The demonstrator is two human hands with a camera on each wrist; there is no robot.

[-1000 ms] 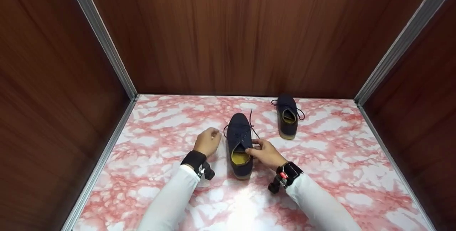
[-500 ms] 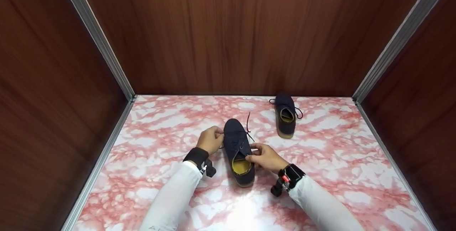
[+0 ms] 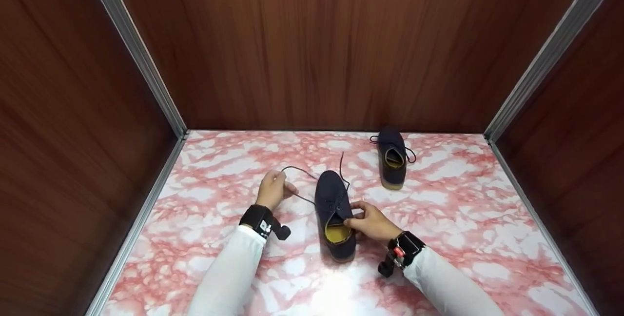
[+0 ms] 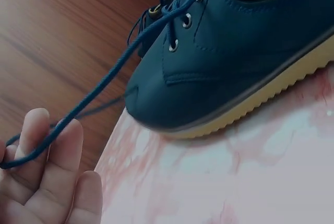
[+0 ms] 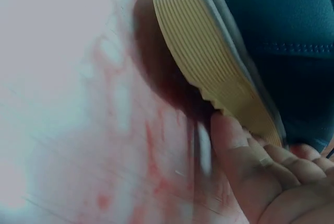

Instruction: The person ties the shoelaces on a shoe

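Note:
A dark navy lace-up shoe [image 3: 331,187] with a yellow insole stands toe-away on the marbled surface. Left of it, my left hand [image 3: 273,190] pinches one of its shoelaces, which stretches over from the eyelets and loops back toward the toe. In the left wrist view that blue shoelace [image 4: 99,85] runs from the top eyelet across the fingers [image 4: 65,148]. My right hand [image 3: 373,222] grips the shoe's right side, thumb at the collar near the tongue. The right wrist view has its fingers [image 5: 229,132] against the pale ridged sole [image 5: 203,51].
A matching navy shoe [image 3: 395,177] with its lace tied stands farther back at the right, near the brown wood-look back wall [image 3: 312,62]. Similar panels with metal corner strips close both sides. The shoe's other lace end [image 3: 342,160] lies loose beyond its right side.
My left hand has gone from beside the shoe to the lace, then drawn it out leftward. The shoe has shifted slightly toward me, with my right hand staying on it.

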